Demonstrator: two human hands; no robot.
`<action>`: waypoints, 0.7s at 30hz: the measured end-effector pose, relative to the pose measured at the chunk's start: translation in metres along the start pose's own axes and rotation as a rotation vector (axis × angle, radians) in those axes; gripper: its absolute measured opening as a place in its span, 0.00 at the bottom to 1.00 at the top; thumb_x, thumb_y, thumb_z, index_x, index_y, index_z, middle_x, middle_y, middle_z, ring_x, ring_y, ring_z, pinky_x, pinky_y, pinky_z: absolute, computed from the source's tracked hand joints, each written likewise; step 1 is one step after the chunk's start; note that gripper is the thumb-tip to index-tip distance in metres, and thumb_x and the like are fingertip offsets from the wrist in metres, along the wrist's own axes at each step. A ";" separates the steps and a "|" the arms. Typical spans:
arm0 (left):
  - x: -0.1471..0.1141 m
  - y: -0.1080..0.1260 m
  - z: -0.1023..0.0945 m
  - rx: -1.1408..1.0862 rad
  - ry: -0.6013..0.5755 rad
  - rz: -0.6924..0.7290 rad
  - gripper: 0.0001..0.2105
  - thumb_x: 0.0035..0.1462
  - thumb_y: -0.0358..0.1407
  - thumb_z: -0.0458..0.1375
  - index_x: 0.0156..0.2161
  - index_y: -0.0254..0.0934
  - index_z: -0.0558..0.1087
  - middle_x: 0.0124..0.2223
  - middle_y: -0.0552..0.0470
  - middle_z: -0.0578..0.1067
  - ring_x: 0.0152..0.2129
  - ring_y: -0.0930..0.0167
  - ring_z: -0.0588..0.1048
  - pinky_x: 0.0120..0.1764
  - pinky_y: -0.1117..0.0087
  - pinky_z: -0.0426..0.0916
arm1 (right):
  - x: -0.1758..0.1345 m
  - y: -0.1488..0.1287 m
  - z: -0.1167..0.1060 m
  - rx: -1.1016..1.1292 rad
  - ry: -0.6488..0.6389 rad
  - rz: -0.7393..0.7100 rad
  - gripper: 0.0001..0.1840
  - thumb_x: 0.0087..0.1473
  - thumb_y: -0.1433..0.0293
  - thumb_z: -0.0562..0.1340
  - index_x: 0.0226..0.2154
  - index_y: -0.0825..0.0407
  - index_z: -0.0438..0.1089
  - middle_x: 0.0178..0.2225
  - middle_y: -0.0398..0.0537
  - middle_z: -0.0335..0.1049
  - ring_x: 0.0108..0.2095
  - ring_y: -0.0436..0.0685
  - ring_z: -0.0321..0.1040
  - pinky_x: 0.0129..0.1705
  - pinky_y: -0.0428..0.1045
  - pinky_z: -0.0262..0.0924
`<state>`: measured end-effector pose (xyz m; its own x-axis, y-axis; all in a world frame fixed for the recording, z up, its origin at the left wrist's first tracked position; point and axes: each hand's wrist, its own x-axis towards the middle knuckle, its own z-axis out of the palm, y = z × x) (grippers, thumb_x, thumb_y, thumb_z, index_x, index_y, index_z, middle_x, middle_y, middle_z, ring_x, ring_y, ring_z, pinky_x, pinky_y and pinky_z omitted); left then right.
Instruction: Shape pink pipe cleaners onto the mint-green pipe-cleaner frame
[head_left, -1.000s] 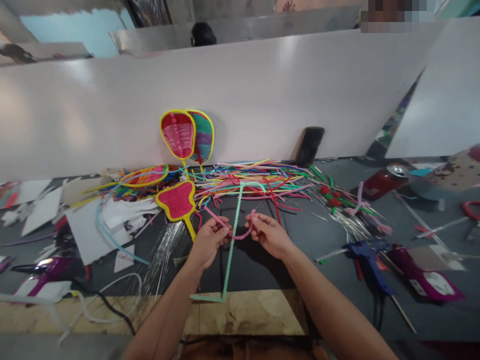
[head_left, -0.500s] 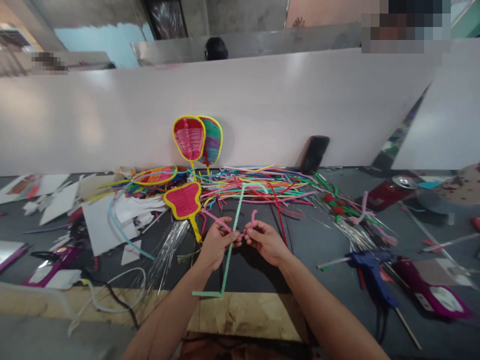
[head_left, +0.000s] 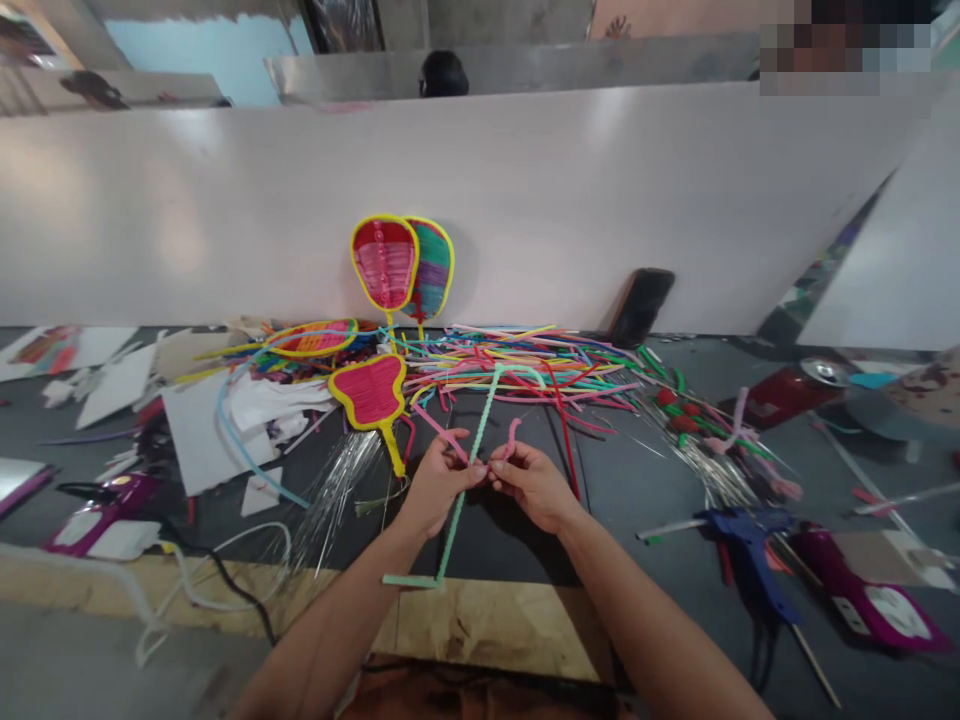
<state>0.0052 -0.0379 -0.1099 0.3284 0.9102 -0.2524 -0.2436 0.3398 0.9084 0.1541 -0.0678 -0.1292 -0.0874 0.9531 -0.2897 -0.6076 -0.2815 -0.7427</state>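
The pink pipe cleaner [head_left: 441, 431] is between the two hands above the dark table [head_left: 622, 560], crossing a mint-green pipe cleaner [head_left: 456, 520] at the left fingertips. The left hand [head_left: 442, 485] pinches it narrowly beside this crossing, while the right hand [head_left: 532, 485] has thumb and fingers closed on its other side. A second ago the hands were farther apart and the pink length sagged in a curve between them; now the fingertips almost meet, hiding that middle stretch, and a short end curls up above the right fingers. The mint stem keeps its bent-over top and its angled foot. Beyond the hands, the pile of coloured pipe cleaners [head_left: 585, 375] lies as before, with the pink-and-yellow fan [head_left: 371, 392] at its left and the phone [head_left: 642, 305] still leaning against the white partition [head_left: 540, 200].
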 end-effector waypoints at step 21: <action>0.001 -0.002 0.006 -0.031 0.110 -0.064 0.27 0.35 0.32 0.69 0.42 0.36 0.61 0.24 0.60 0.72 0.21 0.75 0.75 0.30 0.73 0.69 | 0.004 -0.001 -0.006 0.022 0.049 0.004 0.12 0.39 0.64 0.71 0.25 0.53 0.71 0.19 0.38 0.67 0.20 0.43 0.63 0.24 0.39 0.61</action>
<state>0.0113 -0.0392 -0.1097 0.2427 0.9065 -0.3456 -0.2540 0.4032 0.8792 0.1590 -0.0641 -0.1332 -0.0514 0.9452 -0.3225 -0.6250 -0.2823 -0.7278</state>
